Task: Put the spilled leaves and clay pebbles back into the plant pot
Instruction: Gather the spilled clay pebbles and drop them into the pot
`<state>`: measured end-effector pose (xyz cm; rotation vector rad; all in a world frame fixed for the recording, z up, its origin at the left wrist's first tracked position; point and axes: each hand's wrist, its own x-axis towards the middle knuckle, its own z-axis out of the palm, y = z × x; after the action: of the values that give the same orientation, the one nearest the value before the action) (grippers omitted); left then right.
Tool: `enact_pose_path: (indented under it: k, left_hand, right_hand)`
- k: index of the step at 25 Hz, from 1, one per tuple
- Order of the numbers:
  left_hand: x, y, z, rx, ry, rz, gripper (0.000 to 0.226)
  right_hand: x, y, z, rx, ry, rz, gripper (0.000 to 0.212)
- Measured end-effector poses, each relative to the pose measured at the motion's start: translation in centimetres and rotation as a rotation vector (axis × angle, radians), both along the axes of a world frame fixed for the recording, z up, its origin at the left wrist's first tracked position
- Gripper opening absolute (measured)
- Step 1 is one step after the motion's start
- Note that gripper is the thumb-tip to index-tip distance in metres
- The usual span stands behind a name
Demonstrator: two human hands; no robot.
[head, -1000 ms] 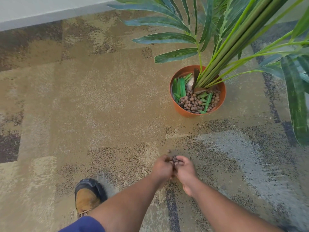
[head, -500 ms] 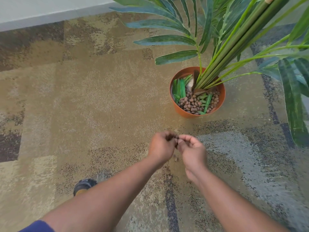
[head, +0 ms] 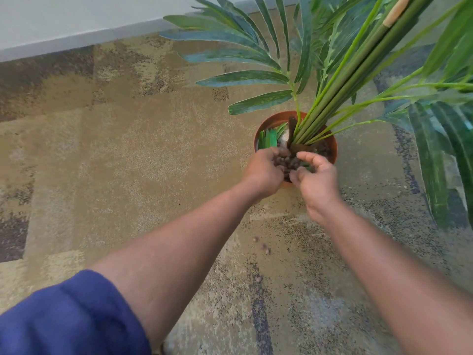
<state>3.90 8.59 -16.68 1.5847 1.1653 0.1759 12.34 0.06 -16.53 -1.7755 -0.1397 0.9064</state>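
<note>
An orange plant pot [head: 333, 149] stands on the carpet with a tall green palm plant [head: 340, 90] in it. Cut green leaves [head: 268, 138] lie inside at its left. My left hand [head: 263, 172] and my right hand [head: 317, 180] are side by side over the pot's near rim, fingers curled, cupping brown clay pebbles [head: 286, 162] between them. The hands hide the near part of the pot and its filling. Three loose pebbles [head: 266, 248] show blurred over the carpet below my hands, between my forearms.
Patterned beige, brown and grey carpet [head: 128, 155] covers the floor. A pale wall with a skirting board [head: 76, 39] runs along the back. Long palm fronds [head: 435, 155] hang out over the carpet right of the pot and above it.
Both hands rose from the carpet with the scooped pebbles and moved forward to the pot's near rim. Three pebbles now show on the carpet behind them. The shoe is out of view.
</note>
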Motion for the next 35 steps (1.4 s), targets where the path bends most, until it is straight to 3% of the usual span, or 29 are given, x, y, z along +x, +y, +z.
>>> enact_pose_path:
  k: [3,5,8,11,14,21,26,29,32,35]
  left_hand:
    - [-2.5,-0.7,-1.7,0.300,0.028,0.099,0.031]
    - [-5.1,-1.9,-3.7,0.395,0.084,0.119,0.030]
    - [-8.8,-4.5,-7.4,0.128,0.359,-0.137,0.038]
    - [-10.8,-7.2,-9.9,-0.096,0.462,-0.434,0.057]
    - [-11.2,-8.6,-10.9,-0.093,0.439,-0.504,0.058]
    - [-13.1,-12.1,-11.2,-0.052,0.469,-0.614,0.056]
    - [-14.2,-13.6,-11.5,-0.022,0.494,-0.624,0.047]
    - [-14.5,-14.6,-11.5,-0.001,0.536,-0.606,0.040]
    - [-14.5,-15.4,-11.7,-0.009,0.516,-0.520,0.029]
    - [-14.2,-15.3,-11.6,-0.167,0.470,-0.350,0.021]
  right_hand:
    - [-1.1,-2.7,-1.1,-0.103,-0.236,0.079,0.033]
    - [-2.5,-5.3,-3.2,-0.251,-0.273,0.199,0.030]
    - [-4.9,-8.9,-7.4,-0.517,-0.076,0.455,0.023]
    - [-7.0,-10.6,-9.8,-0.616,0.194,0.594,0.044]
    - [-8.4,-10.1,-10.1,-0.581,0.277,0.647,0.055]
    - [-11.2,-12.0,-10.1,-0.610,0.165,0.908,0.045]
    - [-12.6,-14.5,-10.3,-0.689,0.043,0.742,0.058]
    - [-14.6,-14.8,-10.5,-0.730,0.125,0.549,0.068]
    - [-15.7,-14.1,-10.7,-0.681,0.298,0.307,0.043]
    - [-15.0,-13.4,-10.9,-0.586,0.478,0.213,0.021]
